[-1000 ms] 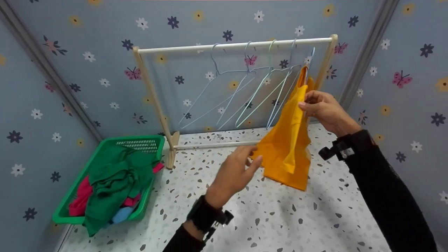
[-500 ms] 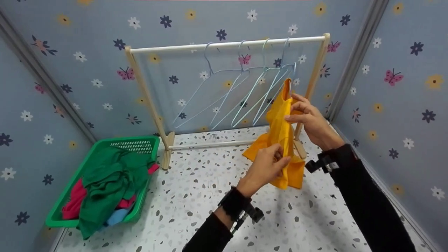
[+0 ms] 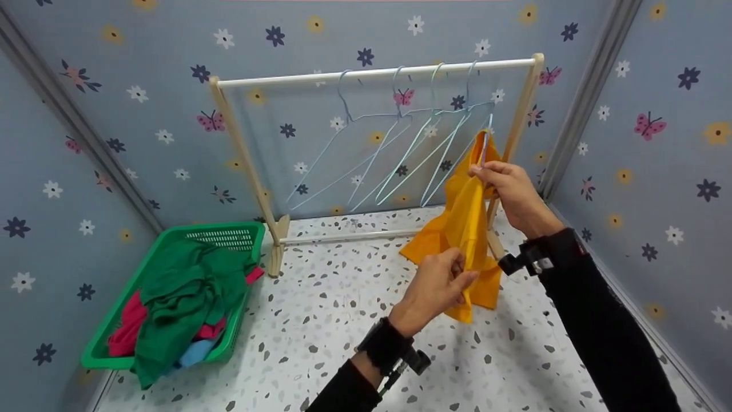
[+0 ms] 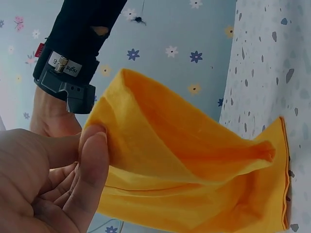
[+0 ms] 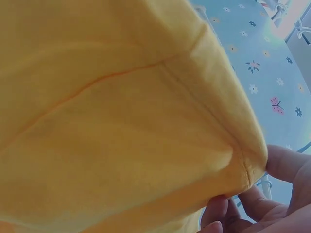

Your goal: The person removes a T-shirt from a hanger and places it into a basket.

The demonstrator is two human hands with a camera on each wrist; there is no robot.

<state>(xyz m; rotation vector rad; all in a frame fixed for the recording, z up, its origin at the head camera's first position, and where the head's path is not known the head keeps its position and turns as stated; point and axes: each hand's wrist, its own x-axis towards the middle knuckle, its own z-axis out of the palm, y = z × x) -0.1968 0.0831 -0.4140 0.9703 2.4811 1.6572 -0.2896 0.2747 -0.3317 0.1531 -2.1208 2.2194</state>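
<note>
A yellow T-shirt (image 3: 457,209) hangs on a pale wire hanger (image 3: 490,121), whose hook rises out of the neck opening at the right side of the rack. My right hand (image 3: 512,194) pinches the shirt's upper edge close to the hanger. Lower down, the thumb and index finger of my left hand (image 3: 432,289) pinch an edge of the cloth. In the left wrist view, the left hand (image 4: 58,174) grips the rim of an open fold of the shirt (image 4: 194,141). Yellow cloth (image 5: 121,121) fills most of the right wrist view, with the right hand's fingers (image 5: 252,201) at its corner.
Several bare wire hangers (image 3: 343,137) hang from the white rail (image 3: 274,80) of a wooden-ended clothes rack. At left, a green plastic basket (image 3: 94,357) holds green, red and blue clothes (image 3: 191,286) on the speckled floor (image 3: 320,343). Flowered walls enclose the area.
My left hand has moved right and taken hold of the shirt's lower cloth. The shirt and right hand came down and left, then the right hand shifted up nearer the neck opening.
</note>
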